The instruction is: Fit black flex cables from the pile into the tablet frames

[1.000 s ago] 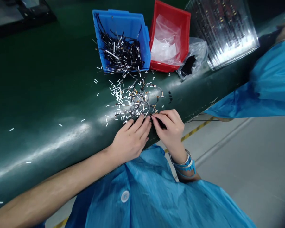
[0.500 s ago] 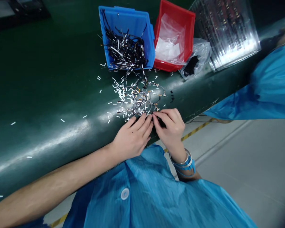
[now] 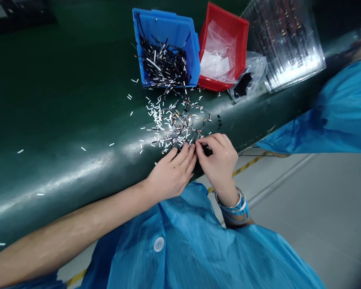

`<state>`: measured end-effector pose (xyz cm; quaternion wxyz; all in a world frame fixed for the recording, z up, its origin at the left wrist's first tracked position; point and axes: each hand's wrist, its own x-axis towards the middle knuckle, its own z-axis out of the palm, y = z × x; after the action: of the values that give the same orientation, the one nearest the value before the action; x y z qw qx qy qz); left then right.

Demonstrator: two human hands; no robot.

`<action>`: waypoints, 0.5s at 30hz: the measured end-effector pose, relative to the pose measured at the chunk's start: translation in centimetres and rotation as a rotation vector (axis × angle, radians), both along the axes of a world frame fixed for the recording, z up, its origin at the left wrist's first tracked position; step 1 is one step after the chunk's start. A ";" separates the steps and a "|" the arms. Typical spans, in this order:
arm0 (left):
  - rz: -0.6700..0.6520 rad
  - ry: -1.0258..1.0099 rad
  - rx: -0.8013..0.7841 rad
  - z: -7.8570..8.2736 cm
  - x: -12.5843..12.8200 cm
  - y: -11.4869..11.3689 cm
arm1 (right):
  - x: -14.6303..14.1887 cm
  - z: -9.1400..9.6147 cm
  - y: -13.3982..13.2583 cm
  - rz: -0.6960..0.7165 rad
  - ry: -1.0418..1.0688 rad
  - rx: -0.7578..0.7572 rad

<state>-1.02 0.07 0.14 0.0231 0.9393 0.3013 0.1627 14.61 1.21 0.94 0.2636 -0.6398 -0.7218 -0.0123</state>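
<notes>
My left hand [image 3: 173,172] rests palm down at the near edge of the green table, its fingers together and bent down at the tips. What lies under them is hidden. Touching or almost touching it, my right hand [image 3: 219,160] pinches with thumb and forefinger; anything between those fingertips is too small to make out. Just beyond the fingers is a loose pile of thin grey and black cables [image 3: 180,127] with small connector ends. Many short white strips [image 3: 155,114] lie scattered around and among them.
A blue bin [image 3: 197,52] full of black cables stands behind the pile. Beside it are a red bin [image 3: 243,40] with clear plastic inside, a plastic bag [image 3: 252,74] and a clear tray of parts [image 3: 289,48]. At right is another person's blue sleeve [image 3: 343,108].
The view has shifted slightly, so bins and pile appear a little further right. My hands keep nearly the same pose, the right fingertips pinched beside the left hand.
</notes>
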 end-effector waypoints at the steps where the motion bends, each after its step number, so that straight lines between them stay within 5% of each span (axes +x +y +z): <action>1: -0.001 0.004 -0.007 0.0 0.0 0.0 | 0.0 -0.1 0.0 0.000 0.015 0.003; 6: -0.009 0.033 -0.055 0.0 0.0 -0.1 | 0.5 -0.5 -0.8 0.086 0.025 0.048; 15: -0.025 0.023 -0.040 -0.1 0.0 0.0 | -0.7 0.9 -1.8 0.094 -0.301 -0.027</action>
<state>-1.03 0.06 0.06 0.0407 0.9441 0.2929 0.1456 13.93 -0.62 1.80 0.1438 -0.5998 -0.7825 -0.0859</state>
